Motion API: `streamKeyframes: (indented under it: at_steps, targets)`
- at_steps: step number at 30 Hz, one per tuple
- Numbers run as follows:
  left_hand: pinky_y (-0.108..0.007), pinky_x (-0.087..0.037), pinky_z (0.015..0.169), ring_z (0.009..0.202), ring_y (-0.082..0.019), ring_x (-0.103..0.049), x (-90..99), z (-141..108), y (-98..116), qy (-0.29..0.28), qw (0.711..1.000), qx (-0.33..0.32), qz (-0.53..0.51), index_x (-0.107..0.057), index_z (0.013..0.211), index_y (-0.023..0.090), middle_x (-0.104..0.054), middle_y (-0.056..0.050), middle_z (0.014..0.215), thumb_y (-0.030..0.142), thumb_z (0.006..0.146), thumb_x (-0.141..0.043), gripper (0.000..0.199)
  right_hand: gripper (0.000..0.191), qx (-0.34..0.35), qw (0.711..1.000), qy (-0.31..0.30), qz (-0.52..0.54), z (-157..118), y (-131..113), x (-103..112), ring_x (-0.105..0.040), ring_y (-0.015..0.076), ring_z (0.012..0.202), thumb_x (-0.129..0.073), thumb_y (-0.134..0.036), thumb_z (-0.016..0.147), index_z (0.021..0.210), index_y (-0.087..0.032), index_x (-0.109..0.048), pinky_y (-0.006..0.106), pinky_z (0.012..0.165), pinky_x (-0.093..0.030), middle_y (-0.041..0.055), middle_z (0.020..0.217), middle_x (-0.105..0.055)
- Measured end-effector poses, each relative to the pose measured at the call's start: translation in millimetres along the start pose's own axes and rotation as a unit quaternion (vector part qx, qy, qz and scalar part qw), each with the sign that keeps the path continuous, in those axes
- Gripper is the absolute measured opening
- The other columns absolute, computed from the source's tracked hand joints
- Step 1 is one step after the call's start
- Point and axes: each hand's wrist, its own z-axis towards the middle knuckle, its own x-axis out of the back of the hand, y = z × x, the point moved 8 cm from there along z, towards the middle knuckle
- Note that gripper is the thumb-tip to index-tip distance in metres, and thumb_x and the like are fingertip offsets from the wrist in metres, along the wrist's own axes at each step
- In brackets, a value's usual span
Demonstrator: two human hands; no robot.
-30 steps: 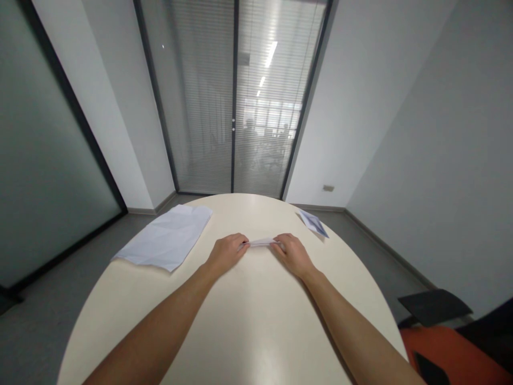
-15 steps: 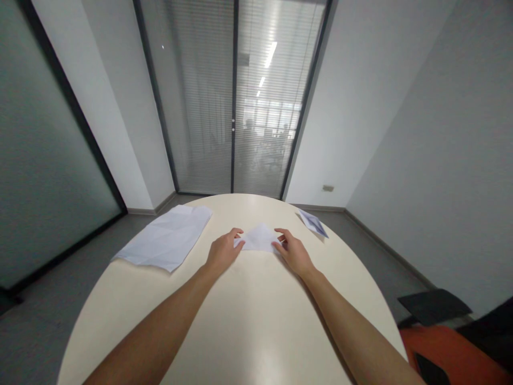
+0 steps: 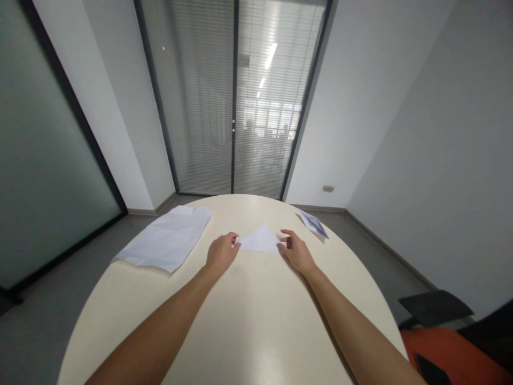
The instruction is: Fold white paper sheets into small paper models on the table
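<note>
A small white folded paper [image 3: 260,239], roughly triangular with its peak pointing away from me, lies at the middle of the round table. My left hand [image 3: 222,250] pinches its left corner between thumb and fingers. At the opposite corner my right hand [image 3: 297,251] has thumb and a bent finger closed on the paper's edge, while the index finger stretches out above it. Both forearms reach in from the near side. The fingers cover the paper's two outer corners.
A stack of creased white sheets [image 3: 168,238] lies on the left of the cream table [image 3: 248,310]. Near the right rim sits a folded paper piece [image 3: 313,223] with a dark patch. An orange and black chair [image 3: 444,347] stands at the lower right. Glass panels [image 3: 200,107] rise beyond.
Both hands have moved slightly outward, the left one leftward and the right one rightward. More of the paper shows between them. The other papers have stayed put.
</note>
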Motion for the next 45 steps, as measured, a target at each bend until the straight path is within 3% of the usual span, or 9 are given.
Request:
streamKeyframes:
  at_steps: [6, 21, 34, 39, 45]
  targets:
    - [-0.031, -0.047, 0.078, 0.091, -0.022, -0.068, 4.4, -4, 8, 0.021, 0.998, -0.024, 0.046, -0.072, 0.102, 0.024, -0.076, -0.004, 0.098, 0.028, 0.091, -0.058, 0.018, 0.05, 0.027, 1.0, -0.001, 0.01, -3, -12, 1, -0.06, 0.0136, 0.067, -0.06, -0.021, 0.08, 0.129, -0.021, -0.051, 0.031, 0.074, -0.05, 0.008, 0.117, -0.072]
    - [-0.034, -0.045, 0.084, 0.097, -0.023, -0.065, 5.8, -9, 16, 0.029, 0.992, -0.059, 0.109, -0.073, 0.105, 0.025, -0.073, -0.007, 0.101, 0.026, 0.095, -0.053, 0.023, 0.056, 0.044, 0.999, -0.024, 0.015, -8, -19, -1, -0.067, 0.0151, 0.082, -0.053, -0.008, 0.082, 0.136, -0.02, -0.045, 0.031, 0.079, -0.055, 0.012, 0.121, -0.069]
    - [-0.038, -0.044, 0.086, 0.099, -0.026, -0.061, 1.3, -11, 24, 0.009, 0.987, -0.103, 0.127, -0.074, 0.102, 0.023, -0.07, -0.009, 0.102, 0.019, 0.097, -0.048, 0.027, 0.062, 0.107, 0.981, -0.069, -0.144, -17, -45, -9, -0.068, 0.0196, 0.099, -0.049, 0.001, 0.079, 0.137, -0.021, -0.047, 0.033, 0.09, -0.051, 0.0086, 0.116, -0.072]
    - [-0.038, -0.045, 0.085, 0.099, -0.025, -0.061, 0.3, -11, 24, 0.01, 0.984, -0.114, 0.14, -0.075, 0.103, 0.023, -0.07, -0.009, 0.104, 0.015, 0.094, -0.049, 0.03, 0.07, 0.09, 0.984, -0.097, -0.117, -17, -42, -5, -0.068, 0.0183, 0.091, -0.054, -0.002, 0.074, 0.142, -0.02, -0.045, 0.029, 0.085, -0.052, 0.0091, 0.119, -0.07]
    - [-0.038, -0.046, 0.088, 0.103, -0.025, -0.059, 1.7, -13, 24, -0.001, 0.987, -0.12, 0.105, -0.075, 0.102, 0.022, -0.068, -0.009, 0.106, 0.017, 0.089, -0.055, 0.024, 0.072, 0.098, 0.983, -0.137, -0.076, -20, -40, -1, -0.066, 0.0204, 0.102, -0.055, -0.003, 0.073, 0.143, -0.019, -0.048, 0.033, 0.093, -0.05, 0.0115, 0.124, -0.068]
